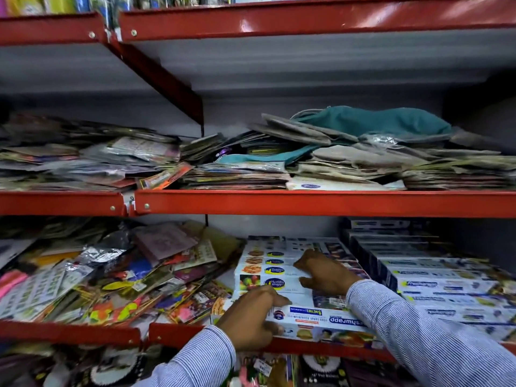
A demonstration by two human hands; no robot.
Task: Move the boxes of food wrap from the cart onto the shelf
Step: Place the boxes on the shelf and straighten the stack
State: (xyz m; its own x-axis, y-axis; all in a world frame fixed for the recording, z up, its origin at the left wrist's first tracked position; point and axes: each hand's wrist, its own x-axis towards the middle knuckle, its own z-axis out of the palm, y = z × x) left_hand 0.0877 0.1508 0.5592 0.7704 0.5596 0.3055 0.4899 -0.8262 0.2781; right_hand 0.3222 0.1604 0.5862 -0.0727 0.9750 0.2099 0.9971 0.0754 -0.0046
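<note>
Left grip [251, 317] on front box [321, 321] end (shelved)

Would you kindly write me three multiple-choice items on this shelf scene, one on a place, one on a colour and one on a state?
1. Where does the front box lie?
A. On the top shelf
B. At the front edge of the lower shelf
C. On the floor

2. What colour are the shelf edges?
A. Red
B. Green
C. White

3. What is the right hand doing?
A. Hanging clear of the shelf
B. Gripping the teal cloth
C. Resting flat on the stacked boxes

Answers: 1 B, the box sits on the lower shelf's lip under the left hand. 2 A, every edge shows red. 3 C, its palm and fingers lie on the box tops.
</note>
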